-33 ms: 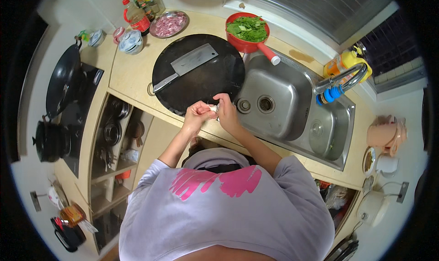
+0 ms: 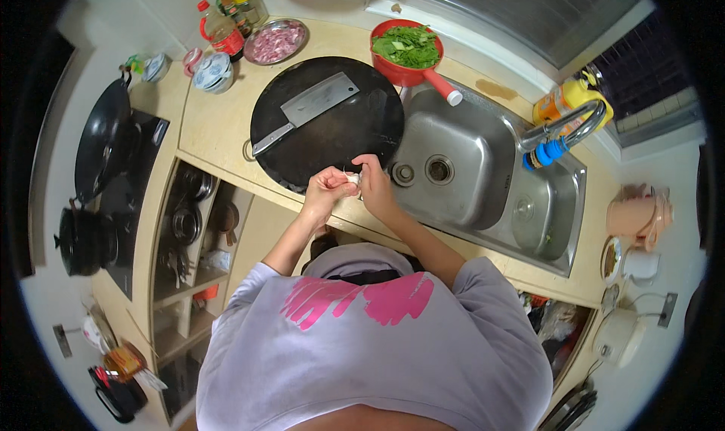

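"Going from the left, how far along are things?"

"The meat [image 2: 278,41] lies in small pieces on a round plate [image 2: 305,31], so that portion seems prepared. The cleaver [image 2: 321,99] rests flat on the round board [image 2: 355,125], in neither hand."

"And the hands?"

"The left hand [image 2: 325,191] pinches a small white piece [image 2: 353,179] between thumb and fingers, over the board's near edge. It is perhaps a garlic clove, though the fingers cover too much to be sure. The right hand [image 2: 375,187] grips the same piece from the other side, one finger stretched out above it. I'd call that part unfinished: the piece is between the fingers, not under the blade. Further right, the greens [image 2: 408,47] are already heaped in a red long-handled strainer [image 2: 404,76]."

"What are the surfaces like, left to right again?"

"A dark, rounded wok [image 2: 104,140] first, then a lidded bowl [image 2: 213,74] in blue-and-white ceramic. The meat is pink and marbled, its plate shallow and metallic. The board is a matte black disc with a small ring at its left edge; the cleaver has a broad, rectangular grey blade. The strainer is smooth and red, its handle tipped white, its greens leafy and loose. Last come the sink [image 2: 453,140], brushed steel with rounded corners, and a shiny curved tap [image 2: 596,115] with a bright blue fitting."
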Motion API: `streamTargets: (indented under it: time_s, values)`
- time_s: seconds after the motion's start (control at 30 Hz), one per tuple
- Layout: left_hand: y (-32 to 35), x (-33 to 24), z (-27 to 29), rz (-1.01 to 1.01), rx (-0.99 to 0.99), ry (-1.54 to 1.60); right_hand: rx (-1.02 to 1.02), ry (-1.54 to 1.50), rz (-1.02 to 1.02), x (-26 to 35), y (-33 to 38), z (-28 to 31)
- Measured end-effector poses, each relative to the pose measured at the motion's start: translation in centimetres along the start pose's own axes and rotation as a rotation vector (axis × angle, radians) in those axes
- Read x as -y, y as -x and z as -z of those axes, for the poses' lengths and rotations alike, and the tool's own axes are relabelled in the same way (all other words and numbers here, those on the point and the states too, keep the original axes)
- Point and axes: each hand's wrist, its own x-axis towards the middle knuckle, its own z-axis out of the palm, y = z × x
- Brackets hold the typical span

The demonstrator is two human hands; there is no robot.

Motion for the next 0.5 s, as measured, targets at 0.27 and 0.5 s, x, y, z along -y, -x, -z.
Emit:
streamTargets:
  time_s: [0.27, 0.5]
  values:
    - [-2.8, -2.9, 4.3, 0.194, 0.246, 0.185, 0.018, -0.838, -0.596, 0.6, -1.5, -1.7]
    - [-3.9, -3.7, 6.6, 0.140, 0.222, 0.044, 0.004, -0.654, -0.578, 0.9, -2.5, -3.6]
